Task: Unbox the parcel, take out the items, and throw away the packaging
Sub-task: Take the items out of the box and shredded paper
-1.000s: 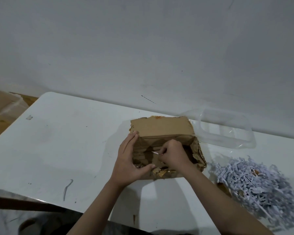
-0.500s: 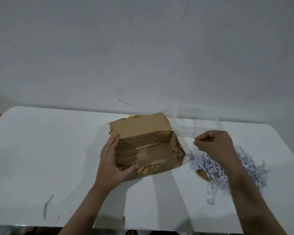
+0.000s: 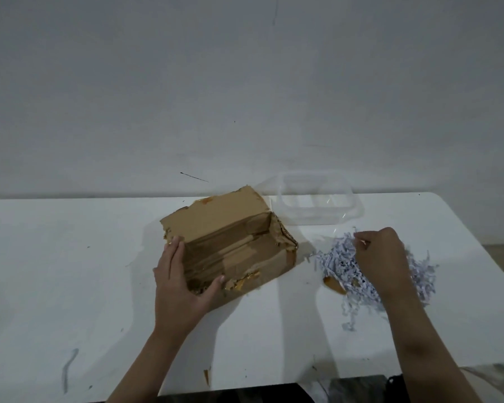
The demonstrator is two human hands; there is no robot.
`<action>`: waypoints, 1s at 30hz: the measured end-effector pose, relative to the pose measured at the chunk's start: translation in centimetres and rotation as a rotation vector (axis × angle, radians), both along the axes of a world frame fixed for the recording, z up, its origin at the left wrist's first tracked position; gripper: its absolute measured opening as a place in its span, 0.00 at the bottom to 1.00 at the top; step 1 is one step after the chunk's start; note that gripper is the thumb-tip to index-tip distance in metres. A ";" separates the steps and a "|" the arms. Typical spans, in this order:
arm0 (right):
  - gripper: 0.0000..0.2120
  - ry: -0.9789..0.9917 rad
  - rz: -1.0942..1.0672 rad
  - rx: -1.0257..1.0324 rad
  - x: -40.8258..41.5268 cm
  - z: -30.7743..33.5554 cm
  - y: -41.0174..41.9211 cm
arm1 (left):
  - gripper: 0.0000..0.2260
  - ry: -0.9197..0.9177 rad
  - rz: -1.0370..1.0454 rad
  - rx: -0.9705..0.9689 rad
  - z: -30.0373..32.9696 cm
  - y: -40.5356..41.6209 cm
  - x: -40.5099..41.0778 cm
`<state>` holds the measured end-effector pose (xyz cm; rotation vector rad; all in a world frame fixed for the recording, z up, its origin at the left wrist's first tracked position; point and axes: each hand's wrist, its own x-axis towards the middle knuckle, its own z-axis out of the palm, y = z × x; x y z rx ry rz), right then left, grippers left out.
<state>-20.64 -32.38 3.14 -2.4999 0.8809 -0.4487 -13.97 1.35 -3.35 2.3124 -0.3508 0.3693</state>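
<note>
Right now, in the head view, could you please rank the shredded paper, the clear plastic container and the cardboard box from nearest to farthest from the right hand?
1. Shredded paper: directly under the right hand, at the table's right.
2. Clear plastic container: behind and left, by the wall.
3. Cardboard box: farther left, held by the left hand.

Head view, looking down, fairly close.
</note>
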 end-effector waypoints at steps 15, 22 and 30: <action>0.16 -0.134 0.585 0.296 2.3 -2.6 12.2 | 0.31 0.025 0.046 -0.031 1.0 -1.3 -4.2; 0.16 -0.139 0.499 0.432 2.1 -3.6 11.6 | 0.34 0.039 -0.004 -0.082 0.4 -1.2 -3.8; 0.15 -0.281 0.404 0.599 0.6 -4.6 11.8 | 0.34 -0.026 0.003 -0.066 0.0 -1.7 -4.6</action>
